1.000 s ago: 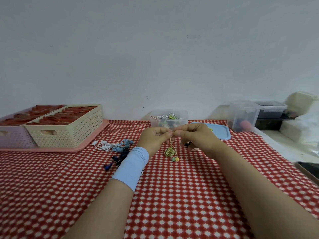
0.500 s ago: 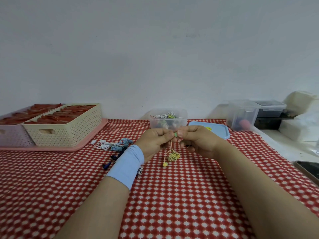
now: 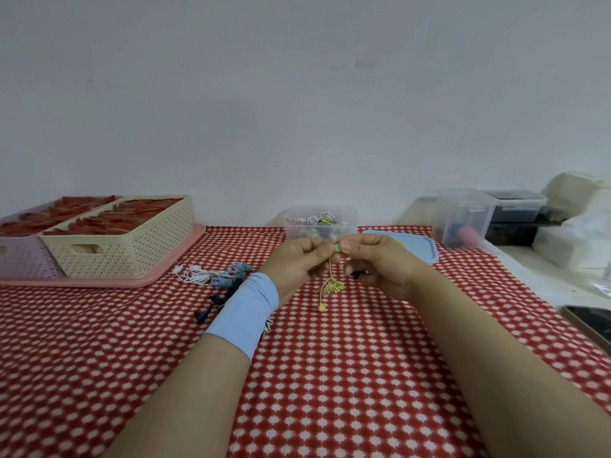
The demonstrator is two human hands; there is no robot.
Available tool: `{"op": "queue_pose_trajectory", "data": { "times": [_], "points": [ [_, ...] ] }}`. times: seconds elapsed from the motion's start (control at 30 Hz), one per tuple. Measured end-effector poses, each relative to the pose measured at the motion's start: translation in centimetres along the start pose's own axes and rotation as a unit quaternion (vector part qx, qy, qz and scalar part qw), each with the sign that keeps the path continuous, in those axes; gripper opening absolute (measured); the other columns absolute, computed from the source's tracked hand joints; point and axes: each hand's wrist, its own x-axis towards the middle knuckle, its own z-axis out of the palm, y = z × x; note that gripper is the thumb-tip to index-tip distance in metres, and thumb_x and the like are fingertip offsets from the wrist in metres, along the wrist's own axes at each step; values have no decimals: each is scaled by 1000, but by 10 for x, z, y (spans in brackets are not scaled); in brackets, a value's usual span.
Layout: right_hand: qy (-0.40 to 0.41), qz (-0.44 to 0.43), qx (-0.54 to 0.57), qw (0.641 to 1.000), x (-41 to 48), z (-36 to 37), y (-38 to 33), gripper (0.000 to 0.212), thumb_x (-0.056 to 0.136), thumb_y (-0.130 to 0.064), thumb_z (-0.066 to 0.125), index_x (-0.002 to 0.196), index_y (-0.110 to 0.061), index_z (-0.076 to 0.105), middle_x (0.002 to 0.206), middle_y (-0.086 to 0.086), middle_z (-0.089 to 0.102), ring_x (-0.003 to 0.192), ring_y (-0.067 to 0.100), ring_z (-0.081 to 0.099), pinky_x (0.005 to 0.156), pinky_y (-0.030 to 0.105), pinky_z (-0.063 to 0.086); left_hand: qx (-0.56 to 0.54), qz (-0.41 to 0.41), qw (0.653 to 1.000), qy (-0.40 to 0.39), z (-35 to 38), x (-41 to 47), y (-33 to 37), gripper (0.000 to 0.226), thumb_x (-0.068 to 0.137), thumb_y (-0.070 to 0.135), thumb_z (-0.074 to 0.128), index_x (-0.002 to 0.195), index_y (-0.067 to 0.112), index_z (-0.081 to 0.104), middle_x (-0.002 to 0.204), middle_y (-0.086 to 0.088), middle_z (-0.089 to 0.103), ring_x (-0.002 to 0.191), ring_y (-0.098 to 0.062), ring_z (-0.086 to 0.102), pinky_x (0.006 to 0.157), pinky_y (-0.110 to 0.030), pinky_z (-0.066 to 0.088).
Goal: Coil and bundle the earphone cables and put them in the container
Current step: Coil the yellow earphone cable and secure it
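Observation:
My left hand (image 3: 299,262) and my right hand (image 3: 380,264) meet above the table and pinch the yellow-green earphone (image 3: 331,285) between their fingertips. A green earbud shows between the fingertips. The cable hangs down in a small tangle, and a yellow earbud dangles just above the cloth. Behind my hands stands the clear container (image 3: 321,226) with several coiled earphones inside. Loose white, blue and dark earphones (image 3: 216,279) lie on the cloth to the left of my left wrist.
A blue lid (image 3: 418,247) lies right of the container. Cream and lilac baskets (image 3: 122,236) sit on a pink tray at the left. Clear boxes (image 3: 463,218) stand at the back right. A phone (image 3: 591,322) lies near the right edge.
The tangle has loosened: one yellow earbud now hangs lower on a free strand, and a green earbud has come up between my fingertips. Both hands stayed close together.

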Motion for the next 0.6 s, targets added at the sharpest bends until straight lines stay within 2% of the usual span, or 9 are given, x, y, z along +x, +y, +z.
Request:
{"op": "queue_pose_trajectory", "data": {
  "times": [0.1, 0.2, 0.23, 0.3, 0.4, 0.53, 0.6],
  "points": [
    [14, -14, 11, 1000, -2, -1, -3, 24, 88, -30, 66, 105, -14, 73, 93, 5, 73, 66, 14, 60, 48, 20, 31, 5, 15, 1000, 18, 0, 1, 2, 9, 93, 12, 63, 95, 13, 73, 87, -5, 74, 83, -21, 62, 84, -36, 52],
    [32, -19, 30, 999, -2, -4, -3, 22, 96, -27, 61, 108, -14, 72, 97, 5, 74, 69, 16, 61, 58, 28, 33, 9, 25, 999, 35, 1, 0, 4, 9, 92, 8, 65, 96, 12, 72, 90, -6, 75, 79, -17, 65, 80, -33, 55],
    [36, -22, 31, 999, -2, -4, -2, 22, 95, -26, 63, 109, -14, 73, 98, 5, 74, 70, 17, 62, 60, 29, 35, 16, 28, 999, 39, 1, -1, 4, 9, 91, 8, 66, 96, 11, 72, 90, -8, 75, 78, -17, 65, 84, -37, 54],
    [41, -30, 2, 999, -3, -3, -2, 20, 92, -22, 68, 109, -15, 75, 96, 5, 74, 71, 17, 63, 57, 27, 39, 44, 32, 997, 51, 0, -2, 4, 9, 89, 9, 69, 97, 10, 74, 93, -12, 76, 81, -19, 66, 93, -46, 52],
    [53, -49, -43, 996, -3, 0, -1, 16, 89, -15, 71, 104, -17, 77, 87, 4, 74, 67, 14, 61, 53, 24, 40, 74, 32, 995, 62, -1, -1, 4, 8, 87, 13, 73, 95, 13, 76, 96, -18, 75, 85, -24, 68, 98, -54, 51],
    [61, -66, -56, 994, -3, 2, -1, 13, 91, -13, 70, 101, -16, 77, 82, 2, 71, 63, 12, 58, 57, 29, 38, 94, 26, 993, 66, 0, -2, 5, 10, 90, 15, 70, 98, 12, 74, 93, -10, 77, 87, -25, 69, 96, -52, 53],
    [62, -66, -64, 994, -3, 2, -2, 14, 90, -12, 72, 100, -18, 78, 83, 3, 71, 64, 13, 59, 57, 29, 39, 105, 25, 991, 76, 0, -3, 5, 9, 90, 18, 70, 96, 14, 75, 93, -12, 76, 88, -26, 70, 95, -50, 54]
  ]
}}
